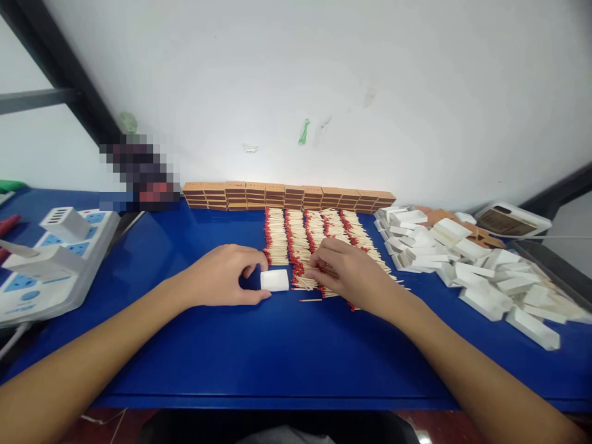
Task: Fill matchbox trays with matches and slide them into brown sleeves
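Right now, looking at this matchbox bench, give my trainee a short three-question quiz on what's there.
1. True or false: the left hand holds a small white tray on the blue table.
2. What is the right hand touching?
A. the power strip
B. the matches
C. the row of brown boxes
3. Fill in: the heap of empty white trays lies to the person's ____ side.

Key: 1 true; 2 B; 3 right.

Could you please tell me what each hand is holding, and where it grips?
Left hand pinches the white matchbox tray by its left end; right hand rests fingers on the matches.
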Motion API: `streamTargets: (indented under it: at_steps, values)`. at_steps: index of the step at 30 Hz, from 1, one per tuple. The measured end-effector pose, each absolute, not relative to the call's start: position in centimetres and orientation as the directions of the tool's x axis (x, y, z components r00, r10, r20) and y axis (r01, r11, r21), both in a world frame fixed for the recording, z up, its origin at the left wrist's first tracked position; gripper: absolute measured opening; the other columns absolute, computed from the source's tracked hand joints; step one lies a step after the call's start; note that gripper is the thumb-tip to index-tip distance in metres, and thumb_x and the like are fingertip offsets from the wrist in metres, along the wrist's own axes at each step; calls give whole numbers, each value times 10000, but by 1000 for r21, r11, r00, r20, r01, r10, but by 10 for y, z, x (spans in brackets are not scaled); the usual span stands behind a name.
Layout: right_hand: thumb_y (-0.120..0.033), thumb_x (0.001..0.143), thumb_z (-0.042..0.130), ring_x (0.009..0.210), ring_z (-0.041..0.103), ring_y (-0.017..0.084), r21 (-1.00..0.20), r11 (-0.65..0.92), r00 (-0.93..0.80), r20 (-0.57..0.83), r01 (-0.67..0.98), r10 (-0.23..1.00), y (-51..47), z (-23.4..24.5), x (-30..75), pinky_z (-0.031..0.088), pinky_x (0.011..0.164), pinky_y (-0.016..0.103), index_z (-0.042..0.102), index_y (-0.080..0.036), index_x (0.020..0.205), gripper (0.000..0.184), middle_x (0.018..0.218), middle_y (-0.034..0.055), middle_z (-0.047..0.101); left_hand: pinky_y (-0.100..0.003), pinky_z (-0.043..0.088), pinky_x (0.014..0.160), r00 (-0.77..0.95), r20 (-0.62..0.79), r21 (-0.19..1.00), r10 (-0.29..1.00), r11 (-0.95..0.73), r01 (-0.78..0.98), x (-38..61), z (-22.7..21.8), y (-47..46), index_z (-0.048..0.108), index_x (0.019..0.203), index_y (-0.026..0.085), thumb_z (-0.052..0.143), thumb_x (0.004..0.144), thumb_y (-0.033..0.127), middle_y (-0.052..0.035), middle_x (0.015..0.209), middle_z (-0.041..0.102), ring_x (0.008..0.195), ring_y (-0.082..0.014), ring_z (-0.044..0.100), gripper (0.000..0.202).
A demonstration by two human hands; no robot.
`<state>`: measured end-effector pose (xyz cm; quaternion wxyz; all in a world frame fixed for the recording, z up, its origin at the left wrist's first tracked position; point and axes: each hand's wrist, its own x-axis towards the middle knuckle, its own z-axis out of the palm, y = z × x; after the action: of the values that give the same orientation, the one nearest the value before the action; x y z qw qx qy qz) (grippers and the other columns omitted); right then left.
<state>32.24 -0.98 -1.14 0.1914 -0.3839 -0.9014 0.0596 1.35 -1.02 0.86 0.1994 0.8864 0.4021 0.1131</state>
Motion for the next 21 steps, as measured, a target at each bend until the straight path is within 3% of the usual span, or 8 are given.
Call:
streamTargets:
  at_steps: [11, 21]
  values:
    - [-258, 1137, 574, 842, 647, 211, -68, 776, -684, 429, 627, 590, -6, -14, 323, 496, 740, 333, 710, -192, 961, 232, 892, 65, 667, -308, 375, 637, 650, 48, 401, 759, -611, 683, 12, 10, -9, 738, 1000, 210, 744, 913, 494, 14, 819, 652, 670, -145, 557, 297]
    - [-282, 1162, 522, 900, 644, 231, -56, 747, -626, 508, 662, 592, -21, -6, 295, 513, 789, 367, 698, -201, 999, 253, 959, 95, 707, -311, 380, 637, 640, 103, 383, 761, -625, 680, 16, 10, -15, 742, 1017, 222, 759, 903, 476, 14, 842, 667, 668, -150, 566, 279]
